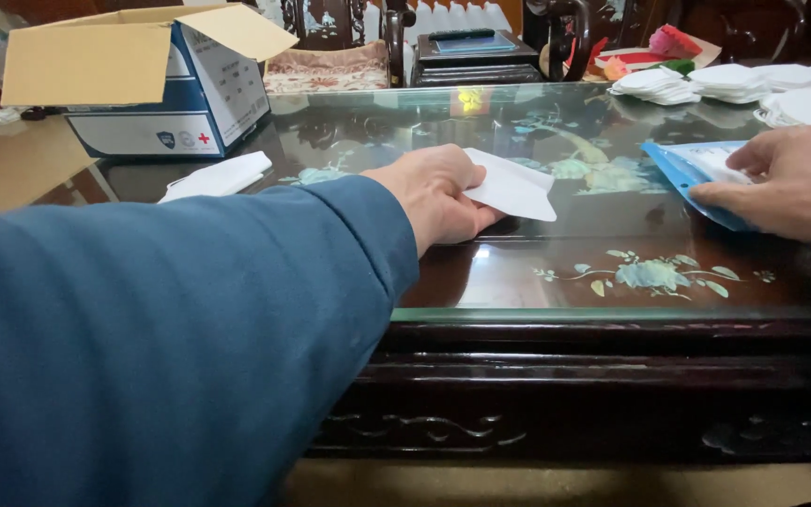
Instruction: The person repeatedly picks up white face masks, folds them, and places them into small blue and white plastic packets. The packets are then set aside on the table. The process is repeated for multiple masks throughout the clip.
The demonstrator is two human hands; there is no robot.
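The left hand [438, 197], reaching out of a blue sleeve, pinches a flat white folded mask-like piece of soft fabric [513, 188] against the glossy dark wooden surface [556, 282] with its pale floral inlay. The piece sticks out to the right of the left fingers, its long axis running left to right and slightly away, its pointed corner aimed toward the other hand. The left fingers are closed on its near-left edge, thumb under or behind; the exact hold is hidden by the knuckles.

The right hand [786, 183] lies well apart to the right, its fingers spread and pressed flat on a blue-edged clear plastic pouch with a white insert [692, 169], holding it down rather than clenching it. The pouch's open-looking end faces left, toward the white piece, so the bare stretch of surface between the two hands is the gap that counts; the left hand is the nearer one to the white piece, the right to the pouch.

Beyond the left fingers, far left, stands an open cardboard carton with blue and white printed sides and a small red cross mark [166, 84], flaps up. Just in front of it lies another white folded piece [218, 176]. Beyond the right fingers sit stacks of white folded pieces [734, 83].
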